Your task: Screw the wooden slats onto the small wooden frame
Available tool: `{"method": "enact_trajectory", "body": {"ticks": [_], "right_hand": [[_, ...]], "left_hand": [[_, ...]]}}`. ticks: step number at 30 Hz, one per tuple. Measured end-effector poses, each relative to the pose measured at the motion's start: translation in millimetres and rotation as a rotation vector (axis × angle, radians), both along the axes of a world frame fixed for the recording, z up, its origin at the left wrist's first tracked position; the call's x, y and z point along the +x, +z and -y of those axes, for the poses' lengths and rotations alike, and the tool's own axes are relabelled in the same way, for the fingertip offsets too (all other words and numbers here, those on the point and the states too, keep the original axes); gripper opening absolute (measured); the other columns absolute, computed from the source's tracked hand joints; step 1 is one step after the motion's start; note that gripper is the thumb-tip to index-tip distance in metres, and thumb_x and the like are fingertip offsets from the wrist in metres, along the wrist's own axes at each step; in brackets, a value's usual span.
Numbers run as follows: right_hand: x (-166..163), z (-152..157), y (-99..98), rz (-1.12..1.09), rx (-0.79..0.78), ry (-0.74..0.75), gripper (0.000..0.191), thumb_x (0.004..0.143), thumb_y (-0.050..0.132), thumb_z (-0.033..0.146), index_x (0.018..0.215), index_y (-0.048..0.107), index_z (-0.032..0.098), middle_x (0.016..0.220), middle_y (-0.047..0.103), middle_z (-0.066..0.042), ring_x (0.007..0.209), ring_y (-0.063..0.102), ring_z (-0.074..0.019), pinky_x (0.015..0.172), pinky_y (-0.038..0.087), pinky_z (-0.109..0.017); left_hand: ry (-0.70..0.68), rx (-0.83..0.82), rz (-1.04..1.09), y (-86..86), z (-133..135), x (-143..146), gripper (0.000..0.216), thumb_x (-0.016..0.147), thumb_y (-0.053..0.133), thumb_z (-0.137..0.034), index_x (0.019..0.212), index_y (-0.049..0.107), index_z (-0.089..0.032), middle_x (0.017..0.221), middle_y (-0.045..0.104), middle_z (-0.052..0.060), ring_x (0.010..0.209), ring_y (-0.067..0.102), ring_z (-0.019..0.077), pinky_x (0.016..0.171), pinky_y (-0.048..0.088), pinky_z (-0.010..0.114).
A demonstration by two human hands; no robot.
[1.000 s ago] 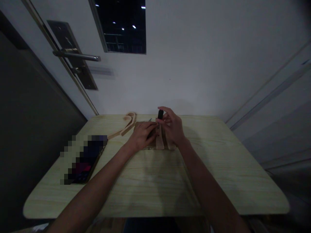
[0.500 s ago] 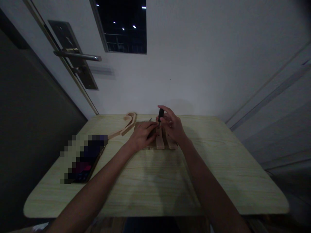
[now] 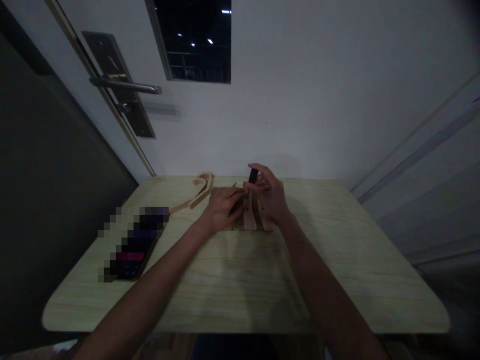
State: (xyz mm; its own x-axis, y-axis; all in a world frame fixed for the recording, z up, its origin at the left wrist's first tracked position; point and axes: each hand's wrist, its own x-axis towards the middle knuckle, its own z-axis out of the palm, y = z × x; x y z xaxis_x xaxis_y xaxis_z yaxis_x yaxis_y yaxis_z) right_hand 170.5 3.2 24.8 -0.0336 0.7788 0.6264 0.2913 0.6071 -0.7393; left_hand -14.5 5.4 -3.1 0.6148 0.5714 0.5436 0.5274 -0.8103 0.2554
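Observation:
A small wooden assembly of slats (image 3: 249, 218) lies at the far middle of the pale wooden table (image 3: 240, 280). My left hand (image 3: 221, 207) rests flat on its left part, fingers stretched toward the middle slats. My right hand (image 3: 268, 195) is closed round a black-handled tool (image 3: 253, 175), held upright with its tip down at the slats' far end. What the tip touches is hidden by my fingers.
Curved wooden pieces (image 3: 197, 192) lie at the far left of the table. A blurred-out dark flat object (image 3: 133, 245) sits near the left edge. A white door with a metal lever handle (image 3: 125, 86) and a dark window stands right behind the table.
The view has shifted slightly right. Both hands stay on the wooden assembly; my right hand's fingers have turned a little round the tool's handle.

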Motion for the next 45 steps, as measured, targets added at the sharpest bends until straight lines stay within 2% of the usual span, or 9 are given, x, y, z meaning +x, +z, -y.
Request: {"method": "enact_trajectory", "body": {"ticks": [7, 12, 17, 25, 27, 30, 35, 40, 45], "right_hand": [[2.8, 7.1, 2.5, 0.099, 0.001, 0.115, 0.042, 0.095, 0.053, 0.041, 0.135, 0.051, 0.028, 0.127, 0.065, -0.009, 0.088, 0.068, -0.0164, 0.061, 0.056, -0.025], [3.7, 7.1, 2.9, 0.07, 0.003, 0.179, 0.043, 0.098, 0.049, 0.045, 0.136, 0.049, 0.026, 0.11, 0.071, -0.009, 0.094, 0.07, -0.0185, 0.064, 0.056, -0.025], [4.6, 5.2, 3.6, 0.095, 0.02, 0.144, 0.044, 0.096, 0.051, 0.046, 0.136, 0.05, 0.027, 0.11, 0.07, -0.008, 0.092, 0.07, -0.0175, 0.064, 0.056, -0.026], [3.1, 2.8, 1.8, 0.069, 0.013, 0.052, 0.043, 0.09, 0.064, 0.034, 0.131, 0.054, 0.029, 0.083, 0.065, 0.001, 0.071, 0.065, -0.0142, 0.058, 0.055, -0.025], [1.9, 2.0, 0.9, 0.08, 0.028, 0.017, 0.042, 0.089, 0.065, 0.033, 0.13, 0.055, 0.03, 0.087, 0.066, 0.0, 0.072, 0.063, -0.0145, 0.059, 0.056, -0.026], [2.2, 0.6, 0.0, 0.128, 0.078, 0.003, 0.038, 0.09, 0.062, 0.031, 0.128, 0.057, 0.03, 0.106, 0.067, -0.003, 0.079, 0.064, -0.0143, 0.066, 0.058, -0.028], [5.5, 2.9, 1.3, 0.174, 0.044, 0.088, 0.041, 0.094, 0.056, 0.037, 0.135, 0.051, 0.028, 0.127, 0.063, -0.007, 0.09, 0.066, -0.016, 0.067, 0.059, -0.027], [5.1, 7.4, 4.7, 0.125, -0.004, 0.207, 0.043, 0.098, 0.049, 0.041, 0.14, 0.046, 0.029, 0.127, 0.066, -0.008, 0.099, 0.07, -0.0184, 0.074, 0.06, -0.028], [7.0, 2.8, 2.1, 0.095, -0.023, 0.191, 0.043, 0.096, 0.053, 0.044, 0.137, 0.05, 0.029, 0.113, 0.07, -0.006, 0.087, 0.071, -0.0166, 0.075, 0.06, -0.03]], "left_hand": [[-0.003, 0.01, -0.016, 3.0, 0.5, 0.5, 0.037, 0.093, 0.053, -0.029, 0.126, 0.062, -0.013, 0.126, 0.064, 0.017, 0.116, 0.062, 0.0315, 0.096, 0.052, 0.05], [-0.011, 0.015, 0.004, 2.2, -0.1, 0.5, 0.036, 0.092, 0.055, -0.029, 0.126, 0.062, -0.017, 0.127, 0.064, 0.015, 0.117, 0.061, 0.0306, 0.097, 0.052, 0.051], [-0.012, 0.029, -0.002, -0.2, -0.8, -1.0, 0.036, 0.093, 0.054, -0.029, 0.126, 0.061, -0.016, 0.128, 0.064, 0.015, 0.118, 0.061, 0.03, 0.098, 0.052, 0.049], [-0.014, 0.039, 0.005, -0.7, -0.3, -0.1, 0.036, 0.094, 0.053, -0.029, 0.127, 0.06, -0.015, 0.127, 0.064, 0.015, 0.117, 0.061, 0.0302, 0.098, 0.051, 0.05], [-0.015, 0.028, 0.012, -0.1, 0.0, 0.3, 0.036, 0.095, 0.053, -0.03, 0.127, 0.06, -0.016, 0.128, 0.064, 0.015, 0.117, 0.061, 0.0304, 0.098, 0.051, 0.05], [-0.012, 0.018, 0.008, 1.1, 0.3, 0.5, 0.036, 0.095, 0.053, -0.03, 0.127, 0.06, -0.016, 0.127, 0.064, 0.016, 0.117, 0.06, 0.031, 0.098, 0.051, 0.051], [-0.011, 0.028, -0.006, 1.5, -0.1, 0.4, 0.037, 0.095, 0.052, -0.03, 0.127, 0.061, -0.014, 0.126, 0.064, 0.017, 0.117, 0.061, 0.0318, 0.097, 0.052, 0.05], [-0.011, 0.021, 0.005, 0.7, -0.7, -0.2, 0.037, 0.095, 0.052, -0.031, 0.127, 0.061, -0.016, 0.129, 0.063, 0.016, 0.117, 0.061, 0.0303, 0.1, 0.05, 0.049], [-0.016, 0.008, 0.014, 2.1, -0.4, -0.1, 0.036, 0.095, 0.051, -0.031, 0.127, 0.06, -0.018, 0.128, 0.063, 0.015, 0.116, 0.062, 0.0296, 0.099, 0.051, 0.05]]}}
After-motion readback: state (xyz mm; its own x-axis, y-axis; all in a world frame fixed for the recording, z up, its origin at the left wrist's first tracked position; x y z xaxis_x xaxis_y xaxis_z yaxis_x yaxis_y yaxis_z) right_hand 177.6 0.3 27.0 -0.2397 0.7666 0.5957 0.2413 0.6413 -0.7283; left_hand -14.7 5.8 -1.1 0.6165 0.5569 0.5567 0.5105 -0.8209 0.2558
